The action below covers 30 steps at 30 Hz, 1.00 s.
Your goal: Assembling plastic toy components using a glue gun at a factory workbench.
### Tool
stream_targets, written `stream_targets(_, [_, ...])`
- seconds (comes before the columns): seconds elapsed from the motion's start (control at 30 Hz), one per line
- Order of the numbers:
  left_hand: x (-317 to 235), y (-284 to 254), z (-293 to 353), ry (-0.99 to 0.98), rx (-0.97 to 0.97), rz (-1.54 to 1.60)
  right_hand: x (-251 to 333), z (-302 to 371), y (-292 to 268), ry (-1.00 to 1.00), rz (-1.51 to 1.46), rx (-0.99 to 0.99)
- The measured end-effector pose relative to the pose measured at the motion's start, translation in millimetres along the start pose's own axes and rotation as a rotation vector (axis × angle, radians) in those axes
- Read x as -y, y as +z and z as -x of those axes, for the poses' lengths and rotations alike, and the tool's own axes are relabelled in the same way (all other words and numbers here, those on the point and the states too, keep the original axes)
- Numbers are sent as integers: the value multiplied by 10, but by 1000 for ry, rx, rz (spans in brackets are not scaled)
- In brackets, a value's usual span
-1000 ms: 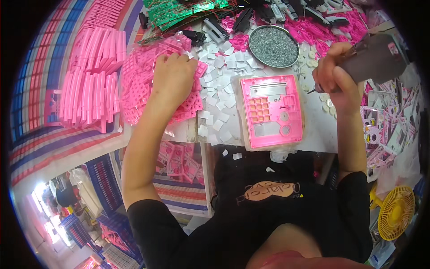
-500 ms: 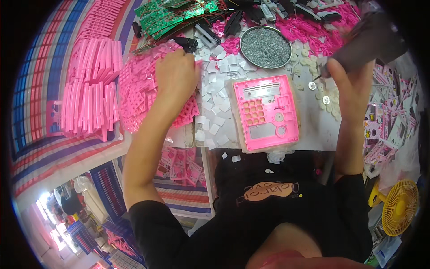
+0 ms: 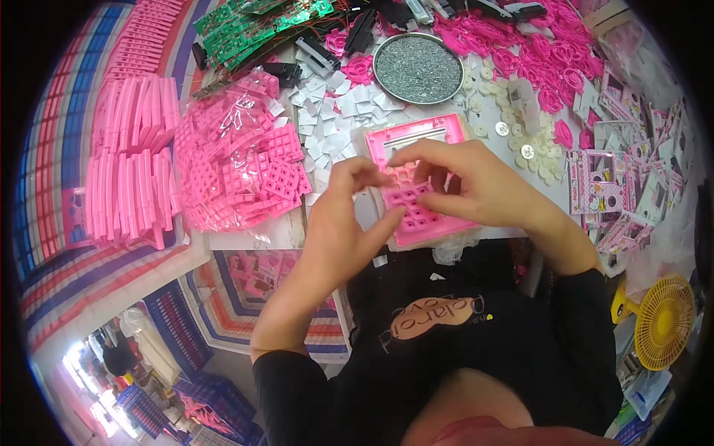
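A pink keypad piece [image 3: 413,206] with a grid of square holes is between my two hands, low over a pink plastic casing panel [image 3: 439,227]. My left hand [image 3: 343,219] has its thumb and forefinger at the keypad's left edge. From the other side my right hand [image 3: 476,182] grips the keypad with thumb and bent fingers. The panel lies on a wrapped pad, and my fingers hide much of its middle. A clear bag of similar pink keypads [image 3: 242,160] lies left of my left hand.
A round tray of small screws [image 3: 419,68] stands beyond the panel. White paper squares [image 3: 331,119] and pale round discs [image 3: 547,160] lie around it. Green circuit boards [image 3: 253,30] sit far left, stacked pink strips [image 3: 126,193] left, printed cards [image 3: 602,182] and a yellow fan [image 3: 664,323] right.
My left hand has come from the keypad bag to the panel with a keypad. The dark power screwdriver is out of my right hand and out of sight; that hand has joined the left.
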<state>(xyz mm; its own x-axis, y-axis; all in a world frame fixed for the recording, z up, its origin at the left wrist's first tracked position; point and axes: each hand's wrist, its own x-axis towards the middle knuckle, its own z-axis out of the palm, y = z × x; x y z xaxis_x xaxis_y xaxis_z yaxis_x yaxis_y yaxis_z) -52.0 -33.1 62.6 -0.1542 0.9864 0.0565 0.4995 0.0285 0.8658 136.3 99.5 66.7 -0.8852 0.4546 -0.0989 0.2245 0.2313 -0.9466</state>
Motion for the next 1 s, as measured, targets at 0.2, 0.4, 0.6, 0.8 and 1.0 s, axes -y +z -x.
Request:
stream_targets(0.2, [382,173,50,350,-66,-315,-380,-138,128,-30,214,-162])
stream_targets(0.4, [417,244,64,460,46,-407,-366,-65,152,-143,528,-269])
stream_targets(0.6, [294,-90,-47,478,-6,-415,-125,124,228,-316,842,41])
stream_targets(0.8, [280,-962,-1017,210,-187,-675,-167,193,406,-203,993,254])
stream_targets(1.0, [1276,-2258,-2416,-497,-309,-978,-154,140,460,-208,987,244])
